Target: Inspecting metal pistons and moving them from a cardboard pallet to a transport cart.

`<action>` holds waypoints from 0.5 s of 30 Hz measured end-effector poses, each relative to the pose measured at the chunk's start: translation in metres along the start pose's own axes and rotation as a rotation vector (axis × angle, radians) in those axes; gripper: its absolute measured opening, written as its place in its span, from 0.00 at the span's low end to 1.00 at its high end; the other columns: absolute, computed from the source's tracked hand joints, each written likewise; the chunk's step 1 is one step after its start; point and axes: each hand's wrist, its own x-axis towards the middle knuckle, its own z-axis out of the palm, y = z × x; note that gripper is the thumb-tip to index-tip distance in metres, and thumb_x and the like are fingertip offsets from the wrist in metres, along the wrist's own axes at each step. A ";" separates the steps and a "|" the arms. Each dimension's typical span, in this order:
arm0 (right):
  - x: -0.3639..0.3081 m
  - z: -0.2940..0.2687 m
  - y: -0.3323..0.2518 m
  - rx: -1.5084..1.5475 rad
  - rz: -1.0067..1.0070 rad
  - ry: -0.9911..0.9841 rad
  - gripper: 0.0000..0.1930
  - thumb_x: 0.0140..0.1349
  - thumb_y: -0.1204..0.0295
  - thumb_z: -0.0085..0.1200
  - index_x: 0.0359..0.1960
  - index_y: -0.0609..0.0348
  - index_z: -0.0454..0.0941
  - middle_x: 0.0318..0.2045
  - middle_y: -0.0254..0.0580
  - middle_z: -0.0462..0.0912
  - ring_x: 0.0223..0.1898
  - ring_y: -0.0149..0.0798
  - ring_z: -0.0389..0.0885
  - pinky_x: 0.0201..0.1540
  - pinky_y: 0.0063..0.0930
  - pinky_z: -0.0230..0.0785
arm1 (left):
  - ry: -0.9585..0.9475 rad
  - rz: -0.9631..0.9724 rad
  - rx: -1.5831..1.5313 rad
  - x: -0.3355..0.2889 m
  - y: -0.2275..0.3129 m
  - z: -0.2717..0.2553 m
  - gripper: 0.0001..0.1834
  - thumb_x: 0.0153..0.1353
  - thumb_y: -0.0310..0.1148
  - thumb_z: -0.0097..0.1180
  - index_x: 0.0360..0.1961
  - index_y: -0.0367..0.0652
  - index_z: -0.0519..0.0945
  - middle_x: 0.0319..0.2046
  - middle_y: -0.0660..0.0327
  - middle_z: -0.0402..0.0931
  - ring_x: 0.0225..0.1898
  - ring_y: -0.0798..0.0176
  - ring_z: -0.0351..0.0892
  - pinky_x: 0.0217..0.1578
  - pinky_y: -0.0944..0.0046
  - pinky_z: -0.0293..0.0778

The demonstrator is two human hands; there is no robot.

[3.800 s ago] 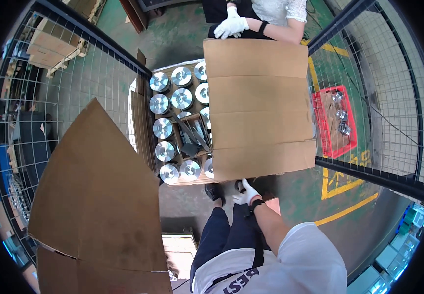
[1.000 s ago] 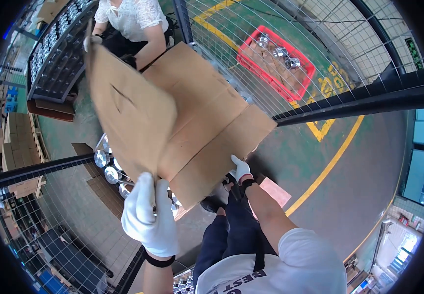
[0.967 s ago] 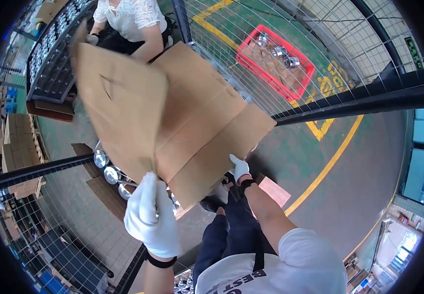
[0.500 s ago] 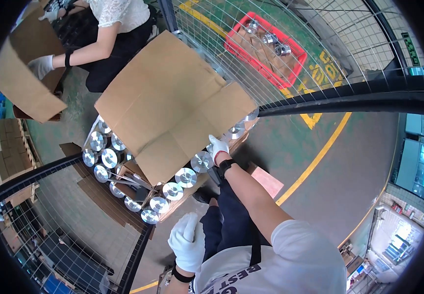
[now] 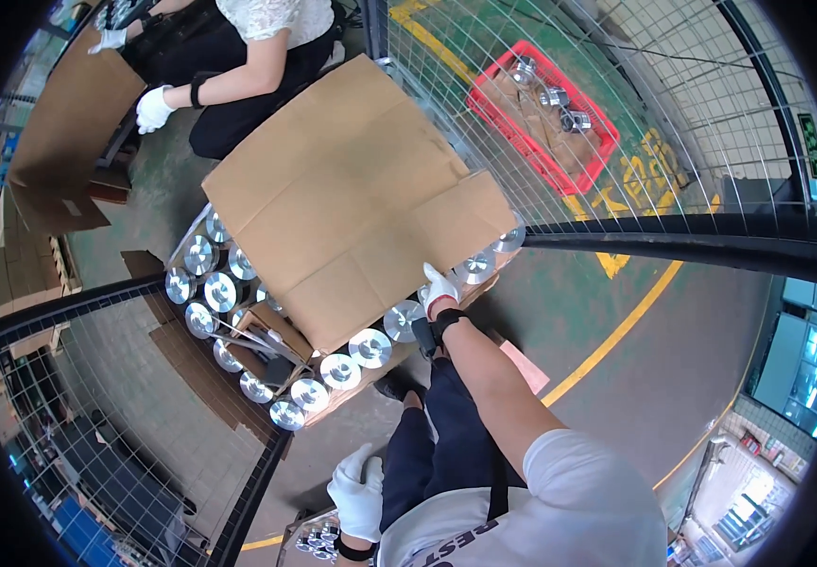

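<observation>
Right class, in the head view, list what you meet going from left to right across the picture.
Co-worker's gloved hand → shiny metal discs in the box → large cardboard sheet → right hand at the sheet's edge → red crate of metal parts behind the wire mesh.

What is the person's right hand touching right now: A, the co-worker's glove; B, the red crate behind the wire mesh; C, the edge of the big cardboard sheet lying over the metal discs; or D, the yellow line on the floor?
C: the gloved right hand sits on the near edge of the cardboard sheet that lies over the shiny metal discs, while the left hand hangs low by the hip, holding nothing.
</observation>
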 end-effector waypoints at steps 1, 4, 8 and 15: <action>-0.002 -0.001 -0.002 -0.001 0.091 0.001 0.23 0.56 0.70 0.69 0.52 0.40 0.74 0.35 0.23 0.78 0.22 0.25 0.65 0.23 0.23 0.60 | -0.025 -0.035 -0.015 -0.003 0.001 0.000 0.11 0.61 0.24 0.62 0.45 0.36 0.83 0.37 0.57 0.83 0.35 0.69 0.82 0.36 0.69 0.78; -0.016 0.008 0.019 -0.145 -0.011 -0.021 0.24 0.57 0.65 0.69 0.55 0.50 0.75 0.47 0.33 0.80 0.40 0.35 0.76 0.42 0.31 0.70 | -0.056 -0.152 -0.020 -0.011 0.001 -0.002 0.11 0.60 0.24 0.63 0.45 0.36 0.84 0.36 0.56 0.84 0.34 0.68 0.83 0.36 0.67 0.79; -0.021 0.026 0.029 -0.222 -0.029 0.035 0.29 0.59 0.64 0.65 0.60 0.61 0.72 0.59 0.41 0.76 0.57 0.40 0.73 0.58 0.37 0.68 | -0.085 -0.106 0.029 -0.011 0.003 -0.001 0.11 0.60 0.26 0.63 0.44 0.35 0.84 0.36 0.54 0.84 0.34 0.65 0.84 0.37 0.65 0.79; -0.007 0.034 0.037 -0.095 -0.166 0.118 0.22 0.60 0.70 0.64 0.56 0.58 0.75 0.52 0.37 0.80 0.49 0.39 0.77 0.54 0.32 0.68 | -0.101 -0.045 0.039 -0.006 0.009 0.004 0.11 0.60 0.27 0.62 0.44 0.36 0.84 0.36 0.50 0.83 0.35 0.56 0.84 0.39 0.61 0.79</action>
